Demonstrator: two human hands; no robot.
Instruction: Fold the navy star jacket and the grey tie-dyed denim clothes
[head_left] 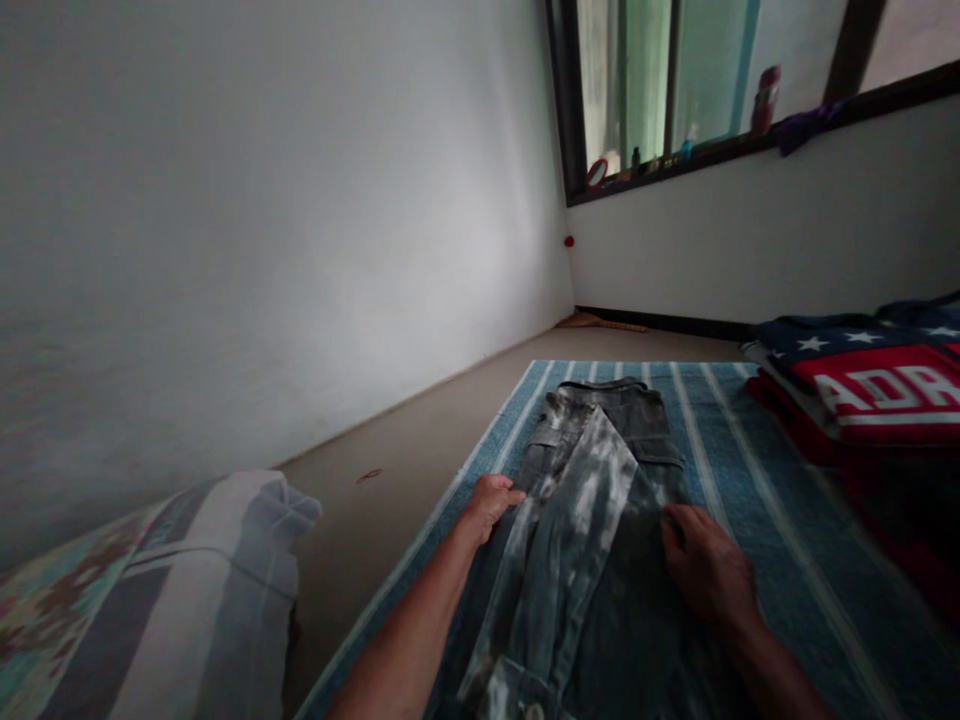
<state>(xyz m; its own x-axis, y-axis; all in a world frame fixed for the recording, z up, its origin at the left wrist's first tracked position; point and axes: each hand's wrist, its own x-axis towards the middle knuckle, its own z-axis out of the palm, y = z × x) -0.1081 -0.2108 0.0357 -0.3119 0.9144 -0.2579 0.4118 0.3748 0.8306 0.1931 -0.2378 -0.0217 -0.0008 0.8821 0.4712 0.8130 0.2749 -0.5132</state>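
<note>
A dark grey, mottled denim-like garment lies lengthwise on a blue striped cloth. I cannot tell whether it is a jacket or trousers. One paler, patchy part is folded over its middle and ends in a point near the far end. A button shows on the part closest to me. My left hand grips the left edge, thumb and fingers closed together. On the opposite edge, my right hand is closed with its fingers curled at the fabric.
Folded red and navy fabric with white stars and letters lies at right. A striped grey and white bundle sits at lower left by the white wall. Beneath the window, the sill holds a bottle and a small round mirror.
</note>
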